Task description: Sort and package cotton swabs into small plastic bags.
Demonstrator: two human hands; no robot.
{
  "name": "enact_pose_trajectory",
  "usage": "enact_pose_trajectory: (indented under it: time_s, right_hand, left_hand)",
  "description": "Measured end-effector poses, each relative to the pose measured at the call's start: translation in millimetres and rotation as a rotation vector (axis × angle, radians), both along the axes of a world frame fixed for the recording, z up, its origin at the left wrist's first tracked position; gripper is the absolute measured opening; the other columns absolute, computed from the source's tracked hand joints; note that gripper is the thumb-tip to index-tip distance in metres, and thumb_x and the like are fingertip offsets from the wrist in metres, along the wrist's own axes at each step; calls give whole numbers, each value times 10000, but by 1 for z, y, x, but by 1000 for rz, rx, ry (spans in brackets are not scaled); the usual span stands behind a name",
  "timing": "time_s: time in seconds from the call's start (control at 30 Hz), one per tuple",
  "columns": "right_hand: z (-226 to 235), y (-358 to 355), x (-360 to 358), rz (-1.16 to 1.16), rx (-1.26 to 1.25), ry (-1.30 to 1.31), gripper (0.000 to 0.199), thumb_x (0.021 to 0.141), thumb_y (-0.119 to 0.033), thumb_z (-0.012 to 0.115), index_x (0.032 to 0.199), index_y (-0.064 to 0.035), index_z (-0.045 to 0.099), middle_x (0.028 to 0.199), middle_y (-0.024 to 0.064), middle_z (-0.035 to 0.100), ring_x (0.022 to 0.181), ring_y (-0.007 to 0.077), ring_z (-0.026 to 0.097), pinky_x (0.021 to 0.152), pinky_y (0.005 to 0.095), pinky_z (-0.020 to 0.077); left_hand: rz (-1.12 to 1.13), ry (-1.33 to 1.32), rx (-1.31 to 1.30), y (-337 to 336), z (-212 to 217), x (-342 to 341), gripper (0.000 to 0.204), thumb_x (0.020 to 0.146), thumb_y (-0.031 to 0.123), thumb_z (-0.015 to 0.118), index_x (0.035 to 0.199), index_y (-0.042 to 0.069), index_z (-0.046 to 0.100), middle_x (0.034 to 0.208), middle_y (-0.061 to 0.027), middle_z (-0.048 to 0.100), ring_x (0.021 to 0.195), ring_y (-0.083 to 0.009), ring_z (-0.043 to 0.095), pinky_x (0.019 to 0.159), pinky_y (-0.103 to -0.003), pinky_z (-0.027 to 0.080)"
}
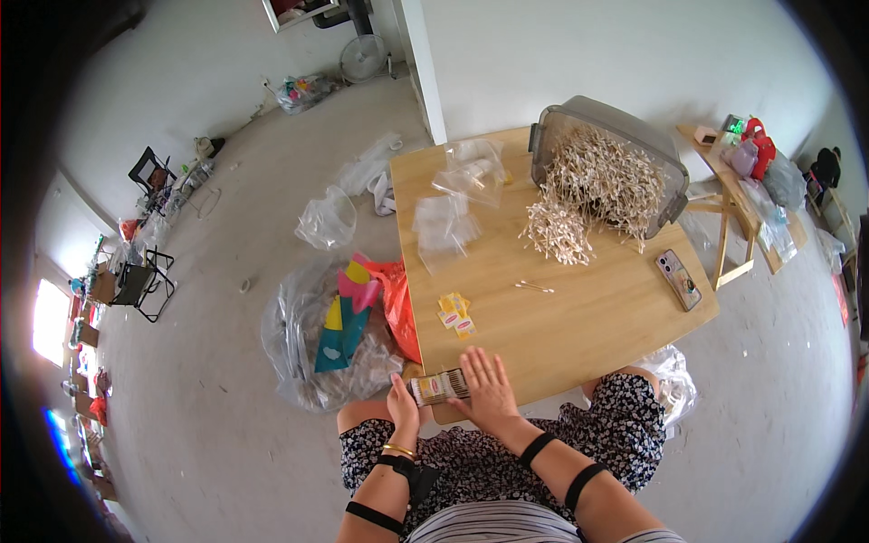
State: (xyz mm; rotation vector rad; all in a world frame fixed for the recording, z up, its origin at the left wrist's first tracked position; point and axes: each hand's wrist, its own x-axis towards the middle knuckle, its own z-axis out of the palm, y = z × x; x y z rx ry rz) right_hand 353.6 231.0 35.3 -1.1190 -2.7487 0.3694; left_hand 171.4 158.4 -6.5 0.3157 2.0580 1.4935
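Over the table's near left edge is a clear pack of cotton swabs [437,387] with a small yellow and white label inside. My left hand [401,404] grips its left end, thumb on top. My right hand [490,391] lies flat against the other end, fingers stretched out. Just beyond the pack, several yellow and white label cards [455,317] are scattered on the wooden table [579,317]. Two or so loose swabs [534,287] lie mid-table. A heap of swabs [602,181] spills from a tipped grey plastic bin [665,149] at the far right.
Clear plastic bags [444,226] lie at the table's far left. A phone [678,280] rests near the right edge. Beside the table's left side, a large clear bag [299,335] and a red bag [398,312] stand on the floor. A wooden side table [756,213] stands at right.
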Motion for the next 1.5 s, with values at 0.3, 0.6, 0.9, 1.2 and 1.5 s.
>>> enact_pose_trajectory:
  time_s: [0.3, 0.6, 0.9, 1.2, 1.5]
  right_hand:
    - [13, -6, -32, 70, 146, -304, 970, 898, -699, 434, 1551, 0, 273, 1644, 124, 216, 1535, 270, 131, 1237, 447, 89]
    - [-8, -6, 0, -10, 179, -107, 805, 940, -600, 473, 1506, -34, 382, 1584, 119, 352, 1471, 271, 301, 1194, 477, 224]
    - [17, 32, 89, -235, -105, -166, 644, 876, -466, 615, 1400, -106, 514, 1456, 115, 479, 1410, 281, 376, 1181, 525, 231]
    - [48, 24, 225, -654, -93, 16, 574, 849, -473, 631, 1305, -125, 608, 1382, 98, 541, 1349, 317, 424, 1154, 523, 260]
    - [31, 2, 254, -608, -9, 292, 468, 819, -370, 675, 1241, -170, 649, 1277, 101, 570, 1293, 327, 460, 1098, 499, 338]
  left_hand:
    - [-278, 553, -56, 8, -6, -11, 445, 1047, 355, 430, 948, -7, 669, 850, -246, 663, 803, -421, 631, 734, -446, 491]
    - [-441, 212, 141, 10, -58, -41, 393, 1015, 350, 546, 953, -11, 686, 925, -139, 713, 887, -208, 657, 810, -371, 517]
    - [-491, 767, 149, -45, -15, -93, 326, 999, 359, 576, 1048, 51, 672, 939, -125, 687, 811, -299, 664, 763, -369, 514]
    - [-779, 1086, -51, -100, 70, -68, 259, 957, 294, 628, 993, 51, 708, 919, -192, 700, 858, -381, 661, 778, -442, 525]
    - [-819, 983, -150, -61, 132, -38, 224, 944, 267, 643, 951, 45, 673, 906, -170, 705, 846, -333, 675, 761, -417, 528]
